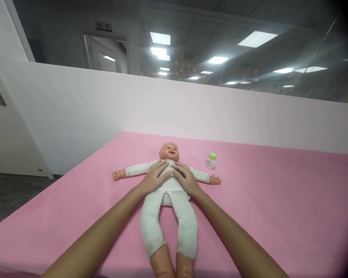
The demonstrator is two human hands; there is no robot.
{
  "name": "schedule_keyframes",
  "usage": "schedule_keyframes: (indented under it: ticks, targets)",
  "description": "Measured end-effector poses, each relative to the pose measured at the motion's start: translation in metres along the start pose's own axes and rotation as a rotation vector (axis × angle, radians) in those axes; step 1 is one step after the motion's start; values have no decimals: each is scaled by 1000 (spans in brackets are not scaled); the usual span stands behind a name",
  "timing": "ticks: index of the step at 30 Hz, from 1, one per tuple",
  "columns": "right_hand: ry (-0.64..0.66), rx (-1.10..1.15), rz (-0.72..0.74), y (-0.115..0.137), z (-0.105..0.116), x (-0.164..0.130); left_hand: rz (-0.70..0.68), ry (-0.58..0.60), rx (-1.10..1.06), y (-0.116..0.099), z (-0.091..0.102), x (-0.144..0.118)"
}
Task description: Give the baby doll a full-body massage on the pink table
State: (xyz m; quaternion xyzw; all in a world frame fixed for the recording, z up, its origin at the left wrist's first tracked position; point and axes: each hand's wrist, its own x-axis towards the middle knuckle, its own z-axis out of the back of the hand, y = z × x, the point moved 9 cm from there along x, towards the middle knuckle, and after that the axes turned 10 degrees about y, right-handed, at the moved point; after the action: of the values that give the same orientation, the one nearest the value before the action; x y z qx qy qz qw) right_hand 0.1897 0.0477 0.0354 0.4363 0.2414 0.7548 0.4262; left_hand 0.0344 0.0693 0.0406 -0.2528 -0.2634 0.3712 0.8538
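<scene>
A baby doll [168,199] with a cloth body lies on its back, its head toward the wall and its arms spread wide. My left hand [156,177] rests flat on the left side of its chest, fingers stretched toward the shoulder. On the other side of the chest lies my right hand [186,177], palm down with its fingers extended. Both thumbs point inward over the doll's middle and stay a little apart. Neither hand grasps anything. The doll's feet are cut off by the lower edge of the view.
Pink cloth [263,200] covers the table. A small clear bottle [210,162] with a green cap stands beyond the doll's right-hand arm. Behind rises a white wall [191,112] with dark glass above. A white door [11,131] with a metal handle is at the left.
</scene>
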Motion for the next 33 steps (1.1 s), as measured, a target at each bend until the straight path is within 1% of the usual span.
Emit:
schedule_keyframes:
  ticks: [10,33]
  targets:
    - [-12,2,13,-1,1,0,16,8,-20,1,-1,-1]
    - [25,14,11,-2,0,-1,37,22,-49,0,0,-1]
